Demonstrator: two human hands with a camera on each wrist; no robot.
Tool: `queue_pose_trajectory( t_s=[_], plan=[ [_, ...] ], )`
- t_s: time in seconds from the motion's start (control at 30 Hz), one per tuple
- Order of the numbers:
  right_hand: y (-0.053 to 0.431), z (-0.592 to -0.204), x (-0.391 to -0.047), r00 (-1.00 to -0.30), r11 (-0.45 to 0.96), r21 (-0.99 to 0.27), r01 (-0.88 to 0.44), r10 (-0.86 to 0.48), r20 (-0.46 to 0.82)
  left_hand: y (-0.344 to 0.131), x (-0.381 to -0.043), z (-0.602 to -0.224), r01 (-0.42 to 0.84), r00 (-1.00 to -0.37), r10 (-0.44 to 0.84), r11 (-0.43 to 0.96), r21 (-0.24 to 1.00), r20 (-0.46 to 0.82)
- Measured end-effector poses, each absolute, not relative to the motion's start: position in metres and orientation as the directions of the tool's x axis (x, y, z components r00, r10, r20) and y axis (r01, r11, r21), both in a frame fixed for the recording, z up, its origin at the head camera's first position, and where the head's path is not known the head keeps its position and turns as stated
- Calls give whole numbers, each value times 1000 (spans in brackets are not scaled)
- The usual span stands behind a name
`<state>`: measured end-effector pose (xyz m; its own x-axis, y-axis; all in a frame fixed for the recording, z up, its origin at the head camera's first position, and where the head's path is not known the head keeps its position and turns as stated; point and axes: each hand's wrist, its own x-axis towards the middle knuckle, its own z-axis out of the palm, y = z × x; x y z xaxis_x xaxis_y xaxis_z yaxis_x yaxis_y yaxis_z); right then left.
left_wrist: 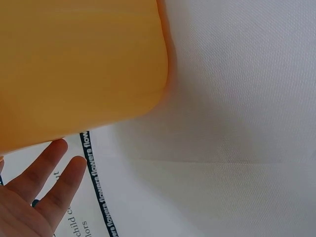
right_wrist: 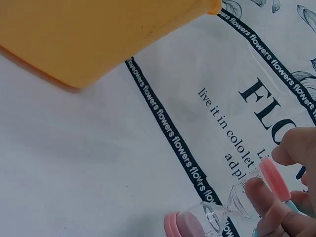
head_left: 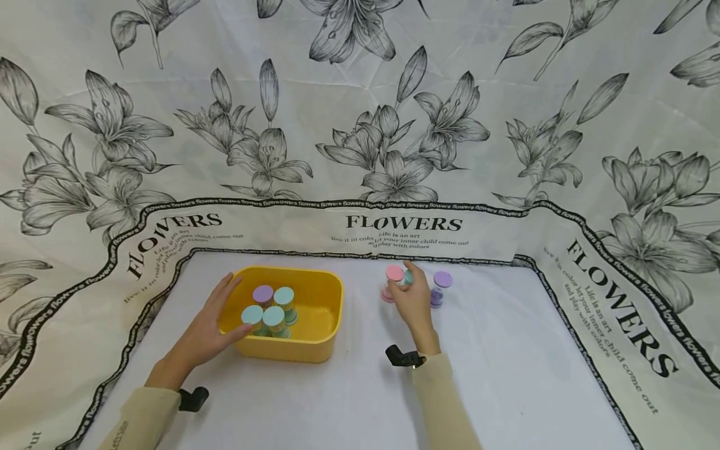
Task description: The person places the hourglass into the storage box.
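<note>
My left hand [head_left: 205, 328] rests along the left end of a yellow plastic bin [head_left: 315, 350], fingers fairly straight against its side and thumb over the near rim. In the left wrist view two fingertips [left_wrist: 60, 145] lie right at the bin's wall. Inside the bin stand one purple-capped sand timer [head_left: 262, 294] and several teal-capped ones [head_left: 274, 317]. To the right of the bin, my right hand [head_left: 415, 306] holds a pink-capped sand timer [head_left: 395, 273], thumb across its clear glass in the right wrist view. A teal-capped timer [head_left: 408, 277] is partly hidden behind the fingers.
Just right of my right hand stands a purple sand timer [head_left: 442, 281]. White cloth [head_left: 517, 375] covers the table, and a flower-printed cloth [head_left: 405, 181] rises at the back and sides. A black wrist camera [head_left: 404, 356] is strapped to each wrist.
</note>
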<state>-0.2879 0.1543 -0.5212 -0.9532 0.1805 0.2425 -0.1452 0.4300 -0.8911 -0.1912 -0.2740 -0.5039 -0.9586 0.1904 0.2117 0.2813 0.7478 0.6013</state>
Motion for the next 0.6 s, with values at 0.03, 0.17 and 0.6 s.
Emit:
queue_pose_trajectory(
  t_s=[0.03, 0.17, 0.6],
  plan=[
    [154, -521, -289, -951, 464, -872, -153, 172, 258, -274, -191, -504, 283, -958, 192, 747, 602, 212],
    [154, -523, -293, -941, 561, -809, -174, 148, 305, -274, -191, -503, 286, -957, 192, 744, 604, 216],
    [150, -525, -294, -922, 629, -742, -232, 100, 373, -274, -190, -501, 292, -956, 198, 730, 618, 218]
  ],
)
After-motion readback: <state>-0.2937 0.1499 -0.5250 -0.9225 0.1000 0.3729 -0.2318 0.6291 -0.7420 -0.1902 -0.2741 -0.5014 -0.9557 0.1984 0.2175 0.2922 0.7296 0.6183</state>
